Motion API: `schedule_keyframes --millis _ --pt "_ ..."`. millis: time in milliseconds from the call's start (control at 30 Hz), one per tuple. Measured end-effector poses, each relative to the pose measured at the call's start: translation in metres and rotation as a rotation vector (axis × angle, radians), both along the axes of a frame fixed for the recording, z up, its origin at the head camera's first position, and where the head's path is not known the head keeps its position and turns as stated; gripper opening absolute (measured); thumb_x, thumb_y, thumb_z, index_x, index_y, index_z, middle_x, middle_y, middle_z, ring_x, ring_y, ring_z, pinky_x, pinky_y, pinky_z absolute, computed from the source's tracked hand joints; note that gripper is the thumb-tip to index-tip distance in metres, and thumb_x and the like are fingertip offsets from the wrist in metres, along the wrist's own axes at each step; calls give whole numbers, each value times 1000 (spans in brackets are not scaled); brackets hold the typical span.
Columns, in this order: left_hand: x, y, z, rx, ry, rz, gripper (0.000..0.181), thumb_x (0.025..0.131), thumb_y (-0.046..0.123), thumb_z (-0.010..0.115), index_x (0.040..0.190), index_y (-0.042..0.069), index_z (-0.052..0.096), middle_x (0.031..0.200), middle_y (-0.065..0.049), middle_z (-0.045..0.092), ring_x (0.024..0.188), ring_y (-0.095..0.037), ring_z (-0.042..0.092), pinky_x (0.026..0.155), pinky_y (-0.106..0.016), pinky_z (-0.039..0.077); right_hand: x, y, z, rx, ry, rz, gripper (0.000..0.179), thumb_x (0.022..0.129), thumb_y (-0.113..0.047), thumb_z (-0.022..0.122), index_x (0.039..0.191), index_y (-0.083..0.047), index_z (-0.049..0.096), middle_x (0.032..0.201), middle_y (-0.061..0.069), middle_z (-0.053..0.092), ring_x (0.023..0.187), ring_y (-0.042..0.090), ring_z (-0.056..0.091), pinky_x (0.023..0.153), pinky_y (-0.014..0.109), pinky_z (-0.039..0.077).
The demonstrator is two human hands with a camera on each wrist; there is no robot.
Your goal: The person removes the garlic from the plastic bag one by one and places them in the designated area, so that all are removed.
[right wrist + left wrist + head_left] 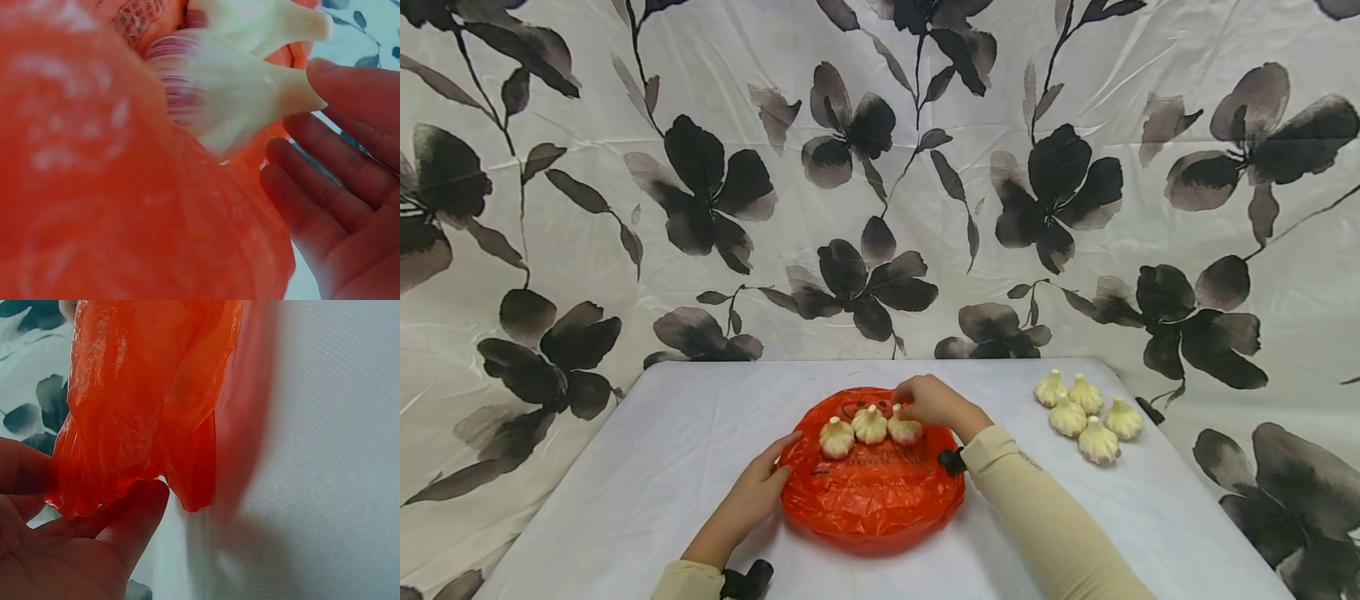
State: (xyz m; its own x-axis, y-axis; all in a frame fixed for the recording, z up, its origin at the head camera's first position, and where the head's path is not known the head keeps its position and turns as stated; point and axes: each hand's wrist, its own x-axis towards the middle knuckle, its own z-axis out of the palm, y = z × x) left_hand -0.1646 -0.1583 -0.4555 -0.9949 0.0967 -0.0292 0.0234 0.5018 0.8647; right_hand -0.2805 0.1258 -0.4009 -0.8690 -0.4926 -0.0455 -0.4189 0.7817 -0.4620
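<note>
On the white table [640, 483], seen from the head, three garlic bulbs [870, 427] rest on a red bag [872, 504]; five more bulbs [1067, 417] lie well to the right. Left wrist: the left hand [75, 550] grips the bag's edge. Right wrist: the right hand [350, 212] pinches one bulb's stem [290, 90].

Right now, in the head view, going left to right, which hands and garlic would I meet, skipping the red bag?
Left hand, left bulb, middle bulb, right bulb, right hand, five-bulb cluster.
</note>
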Motion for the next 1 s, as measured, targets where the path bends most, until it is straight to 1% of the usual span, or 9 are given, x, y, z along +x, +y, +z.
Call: schedule_keyframes --millis 200,367,467,600,700,767,1000 --pt "0 0 -1 -6 14 -7 52 97 9 40 148 19 38 155 -15 35 145 -40 28 112 -62 30 2 0 -4 -9 19 12 18 88 -11 69 105 -10 72 102 1 71 104 21 62 97 42 50" --pt "-1 0 -2 -6 15 -9 52 97 9 41 148 19 39 155 -15 35 145 -40 28 113 -61 29 3 -1 -7 4 36 32 13 88 -13 70 101 -12 71 99 0 70 97 18 62 91 38 52" --pt "-1 -1 -3 -8 9 -8 52 97 9 41 148 19 38 155 -15 35 145 -40 28 113 -62 29 4 -1 -7 11 55 47 12 88 -14 70 100 -13 70 97 -2 69 93 15 62 88 35 53" --pt "-2 -2 -4 -13 -8 -6 52 98 11 40 149 22 38 156 -13 34 145 -40 27 112 -61 29 7 0 -5 0 93 58 11 89 -14 68 100 -14 70 94 -3 69 90 14 61 86 35 53" --pt "-3 -2 -4 -21 -11 -2 52 98 12 40 149 24 37 156 -13 33 145 -40 28 111 -62 31 10 2 -2 -24 119 54 13 90 -14 67 102 -13 69 95 -2 69 89 15 61 86 35 53" --pt "-3 -2 -5 -28 -13 0 52 98 12 40 149 25 37 156 -13 33 144 -40 28 111 -62 32 11 3 0 -48 122 48 16 90 -14 67 105 -12 69 97 -2 69 91 15 62 87 35 53" --pt "-2 0 -5 -39 -19 9 52 98 13 39 149 24 36 156 -14 33 144 -41 29 110 -63 32 18 9 4 -155 108 50 19 91 -16 66 109 -12 68 100 0 71 93 14 64 87 36 55"
